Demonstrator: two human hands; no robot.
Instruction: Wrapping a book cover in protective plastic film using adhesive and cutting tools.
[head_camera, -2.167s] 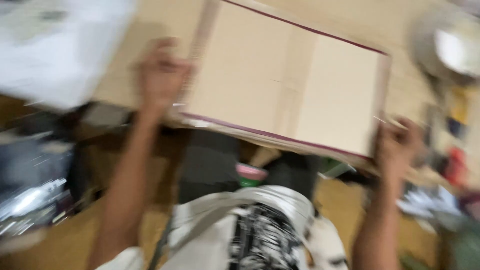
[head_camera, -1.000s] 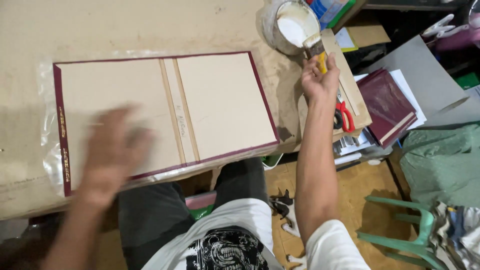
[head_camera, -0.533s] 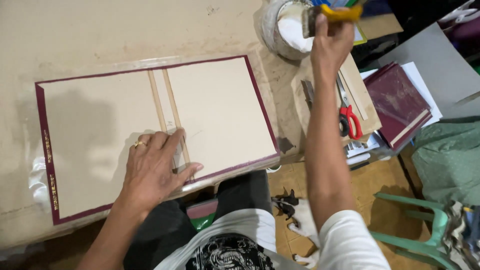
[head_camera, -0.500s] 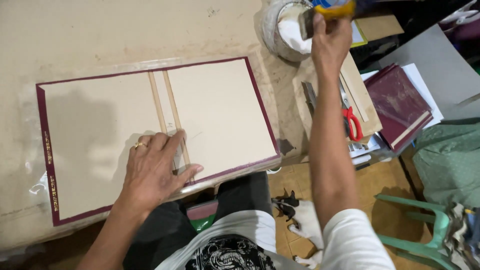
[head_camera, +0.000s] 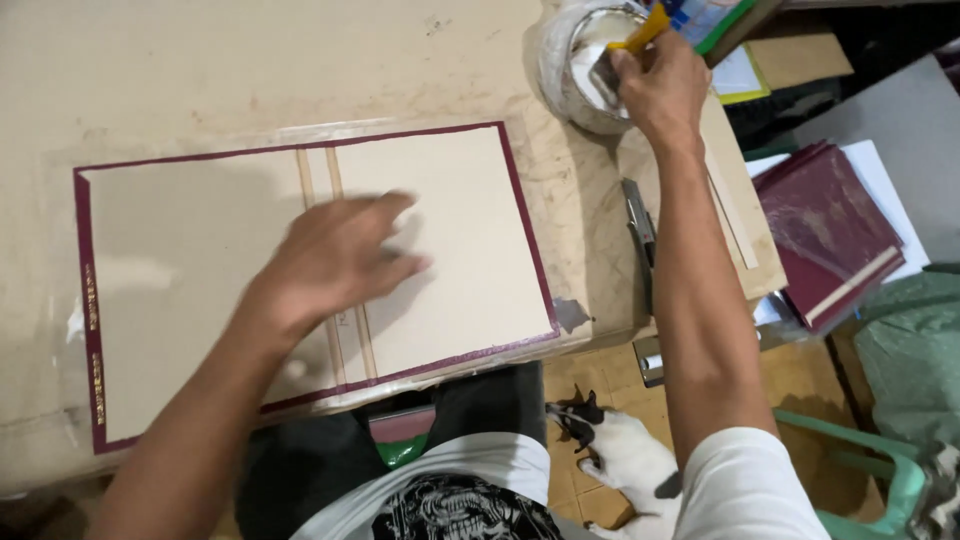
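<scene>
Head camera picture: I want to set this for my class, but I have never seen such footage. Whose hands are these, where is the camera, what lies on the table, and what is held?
The camera sits on a person's head and looks down at their own two bare hands. On the table lies an opened book cover, beige boards edged in maroon. The left hand is over its middle, blurred. The right hand holds a yellow-handled brush in a pot of white paste. A maroon book lies at the right; a cat sits on the floor.

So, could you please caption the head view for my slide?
Left hand over an opened maroon-edged book cover; right hand dips a yellow-handled brush into a white tub.
</scene>
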